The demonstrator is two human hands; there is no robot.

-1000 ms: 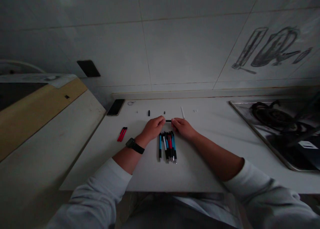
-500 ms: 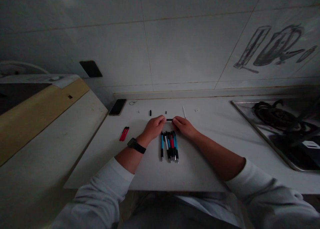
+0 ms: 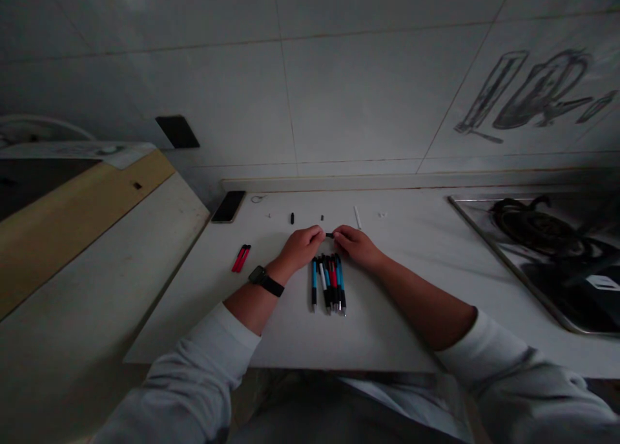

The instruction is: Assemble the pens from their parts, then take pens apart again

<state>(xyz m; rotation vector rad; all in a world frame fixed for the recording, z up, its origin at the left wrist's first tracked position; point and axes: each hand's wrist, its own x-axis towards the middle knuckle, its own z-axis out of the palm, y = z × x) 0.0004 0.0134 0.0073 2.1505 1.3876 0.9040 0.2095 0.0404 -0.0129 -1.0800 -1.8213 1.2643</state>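
I have the fingers of the left hand and the right hand pinched onto opposite ends of a slim black pen part, just beyond the pens. If either pinch loosens or they pull unevenly, I judge it could spring free, dropping among the pens or rolling beyond them.
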